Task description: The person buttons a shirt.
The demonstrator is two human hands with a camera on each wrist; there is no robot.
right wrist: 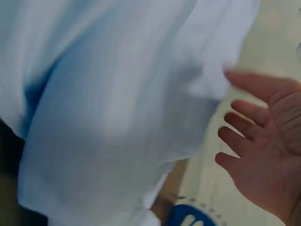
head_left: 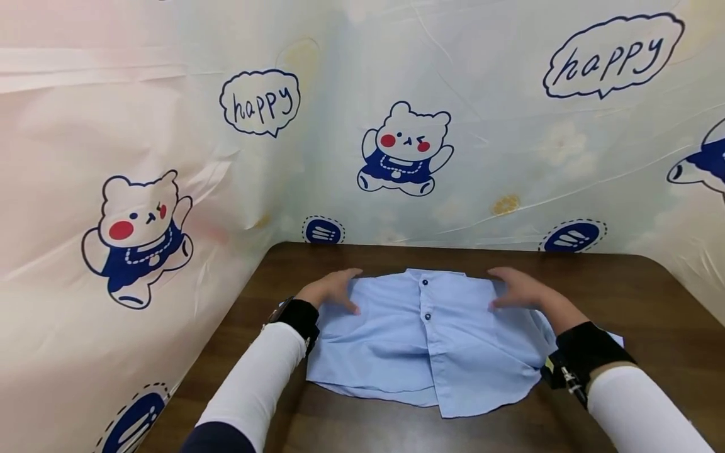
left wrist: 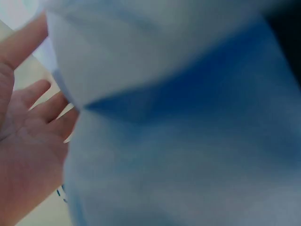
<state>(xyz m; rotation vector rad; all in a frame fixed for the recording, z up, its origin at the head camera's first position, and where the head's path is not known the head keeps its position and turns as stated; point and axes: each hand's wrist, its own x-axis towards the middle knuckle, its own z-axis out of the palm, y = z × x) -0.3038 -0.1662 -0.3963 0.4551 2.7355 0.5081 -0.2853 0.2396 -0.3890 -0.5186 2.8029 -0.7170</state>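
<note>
A light blue button-front shirt (head_left: 391, 340) lies spread on the brown table, its collar end toward the back and its buttoned strip running down the middle. At the shirt's upper left edge is my left hand (head_left: 334, 289), fingers extended and thumb spread over the cloth. My right hand (head_left: 518, 292) is at the upper right edge in a similar pose, thumb toward the cloth. In the left wrist view the left fingers (left wrist: 49, 110) look relaxed beside the fabric. The right wrist view shows the right hand's fingers (right wrist: 240, 136) apart, with no cloth gripped; whether the thumb touches is unclear.
The brown wooden table (head_left: 651, 296) has rounded back corners. Behind it and on its left hangs a pale curtain (head_left: 317, 157) printed with bears and "happy" bubbles. Part of the shirt (head_left: 616, 340) shows beyond the right wrist's black band (head_left: 589, 349).
</note>
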